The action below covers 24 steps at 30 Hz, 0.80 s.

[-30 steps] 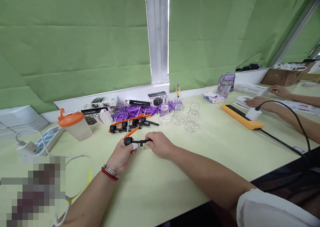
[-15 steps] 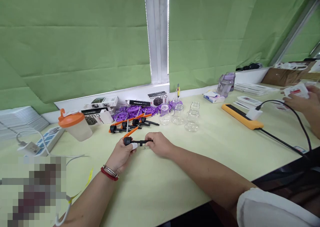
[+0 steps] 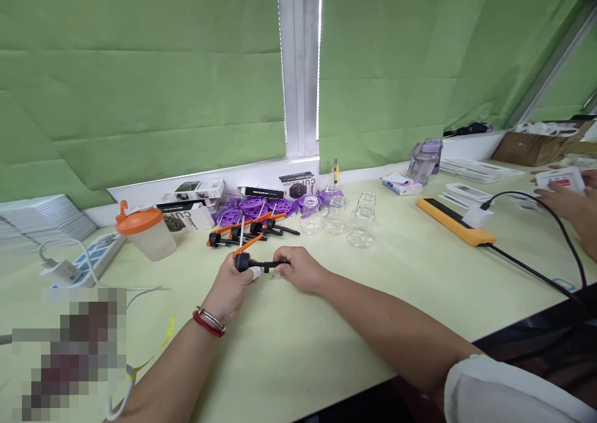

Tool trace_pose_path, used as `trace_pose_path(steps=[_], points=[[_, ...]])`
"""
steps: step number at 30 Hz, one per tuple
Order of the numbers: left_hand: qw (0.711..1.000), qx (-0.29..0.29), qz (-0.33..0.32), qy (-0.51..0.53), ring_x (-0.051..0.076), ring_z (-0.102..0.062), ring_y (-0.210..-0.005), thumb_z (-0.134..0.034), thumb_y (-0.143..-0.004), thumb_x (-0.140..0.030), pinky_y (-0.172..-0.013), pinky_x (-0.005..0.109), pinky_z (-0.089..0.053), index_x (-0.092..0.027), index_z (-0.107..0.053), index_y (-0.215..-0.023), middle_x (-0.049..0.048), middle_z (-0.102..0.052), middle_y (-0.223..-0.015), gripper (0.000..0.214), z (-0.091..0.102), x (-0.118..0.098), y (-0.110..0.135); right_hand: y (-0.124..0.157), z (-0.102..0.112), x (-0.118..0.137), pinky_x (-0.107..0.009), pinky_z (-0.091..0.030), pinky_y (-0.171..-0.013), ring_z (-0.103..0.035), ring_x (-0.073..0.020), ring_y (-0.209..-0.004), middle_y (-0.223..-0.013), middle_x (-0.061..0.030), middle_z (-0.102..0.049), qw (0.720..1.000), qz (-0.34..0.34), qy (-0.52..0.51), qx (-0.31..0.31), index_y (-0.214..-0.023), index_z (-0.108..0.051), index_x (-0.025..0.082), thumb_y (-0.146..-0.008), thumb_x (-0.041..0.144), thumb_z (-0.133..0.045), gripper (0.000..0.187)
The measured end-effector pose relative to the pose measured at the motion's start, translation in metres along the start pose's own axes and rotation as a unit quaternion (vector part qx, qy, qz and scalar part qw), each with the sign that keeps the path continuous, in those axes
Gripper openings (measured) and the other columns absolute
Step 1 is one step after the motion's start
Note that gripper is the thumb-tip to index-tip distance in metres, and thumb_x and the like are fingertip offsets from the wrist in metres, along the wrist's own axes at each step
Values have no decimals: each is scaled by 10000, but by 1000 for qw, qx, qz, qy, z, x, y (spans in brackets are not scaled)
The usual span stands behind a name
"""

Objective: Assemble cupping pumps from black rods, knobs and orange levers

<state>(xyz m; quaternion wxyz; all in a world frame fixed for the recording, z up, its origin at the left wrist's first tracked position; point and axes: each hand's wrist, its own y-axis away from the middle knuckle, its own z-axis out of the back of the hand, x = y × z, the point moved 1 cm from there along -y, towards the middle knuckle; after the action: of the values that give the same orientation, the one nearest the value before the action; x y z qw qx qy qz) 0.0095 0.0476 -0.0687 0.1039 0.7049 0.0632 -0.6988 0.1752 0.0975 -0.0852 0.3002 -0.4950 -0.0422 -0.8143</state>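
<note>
Between my two hands lies a black rod-shaped part (image 3: 265,265) with a thick round black cap at its left end. My left hand (image 3: 232,286) is closed around the cap end, and something white covers the thumb tip. An orange strip (image 3: 248,244) slants up behind that cap; whether it is joined to it I cannot tell. My right hand (image 3: 298,267) pinches the rod's thin right end. A tiny bit of something shows under the right fingertips, too small to name. Just beyond, several similar black capped parts (image 3: 258,228) with orange strips lie on the table.
Clear glass jars (image 3: 360,235) stand behind my right hand. Purple slotted pieces (image 3: 254,208) and printed boxes (image 3: 189,216) line the wall. An orange-lidded shaker (image 3: 147,230) and a white power strip (image 3: 102,256) are left. At right are an orange power strip (image 3: 454,221) and another person's hands (image 3: 571,202).
The whole view has shifted slightly to the right. Both my hands keep the same grip on the black part. At the far right, the other person's hands have moved a little on the white card.
</note>
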Motion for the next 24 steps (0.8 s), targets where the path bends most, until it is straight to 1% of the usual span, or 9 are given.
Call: trace_pose_path(steps=[3,6,8,10,12,15,19,22,24], points=[[1000,-8,-19,-8,64,-500,-598,-647,-571,-124,-587,226,-417,-195,-460,-892,-56,-529,-793,379,-1,1,1,0,-3,-3,-220,-342,-541,-481,-110,-555,-596,40,-542,999,-10,-32,-1,-796,-571,191,-753,131,-541,80],[1000,-3,9,-3,64,-488,-535,-656,-598,-133,-548,225,-409,-199,-444,-896,-75,-493,-704,372,-1,1,1,1,-4,-1,-221,-347,-548,-488,-109,-562,-605,38,-552,1000,-4,-27,-6,-793,-567,193,-758,138,-542,70],[999,9,27,24,78,-511,-536,-662,-624,-150,-549,233,-423,-196,-437,-885,-64,-507,-690,348,0,0,0,2,-3,2,-222,-347,-554,-487,-109,-572,-615,35,-562,1000,9,-7,-9,-784,-568,194,-760,142,-549,61],[996,7,25,87,110,-575,-627,-641,-686,-200,-600,254,-463,-195,-433,-874,-22,-553,-747,280,1,-1,-2,4,-3,6,-222,-357,-560,-496,-110,-580,-625,32,-570,1000,14,3,-14,-778,-565,195,-763,141,-551,58],[988,-19,4,153,141,-621,-782,-584,-769,-255,-699,284,-493,-206,-429,-899,18,-587,-847,208,1,-2,-3,5,-3,9,-223,-375,-561,-510,-110,-578,-631,29,-572,1000,5,-4,-16,-779,-555,195,-769,137,-544,60],[982,-58,-43,174,156,-615,-958,-525,-852,-334,-860,334,-474,-243,-411,-1003,46,-582,-1033,210,2,-3,-3,5,-7,10,-226,-409,-548,-537,-112,-567,-633,27,-560,999,-15,-49,-8,-785,-534,197,-780,131,-530,66],[978,-76,-168,97,193,-488,-1197,-512,-871,-424,-1019,388,-375,-258,-435,-1064,78,-421,-1333,266,1,-5,3,8,-17,13,-241,-474,-539,-566,-113,-560,-647,32,-539,986,-32,-162,5,-825,-513,200,-792,128,-516,79],[964,-79,-254,18,219,-362,-1312,-517,-872,-406,-1073,406,-308,-241,-468,-1072,93,-346,-1414,264,0,-7,6,10,-23,20,-255,-505,-531,-565,-109,-527,-615,41,-533,971,-45,-236,18,-842,-515,191,-786,130,-526,84],[957,-65,-283,-24,230,-314,-1342,-522,-869,-389,-1078,412,-298,-235,-460,-1127,102,-334,-1426,306,1,-8,8,12,-26,24,-259,-509,-518,-563,-109,-494,-566,48,-540,958,-52,-280,28,-848,-514,183,-779,151,-550,84]])
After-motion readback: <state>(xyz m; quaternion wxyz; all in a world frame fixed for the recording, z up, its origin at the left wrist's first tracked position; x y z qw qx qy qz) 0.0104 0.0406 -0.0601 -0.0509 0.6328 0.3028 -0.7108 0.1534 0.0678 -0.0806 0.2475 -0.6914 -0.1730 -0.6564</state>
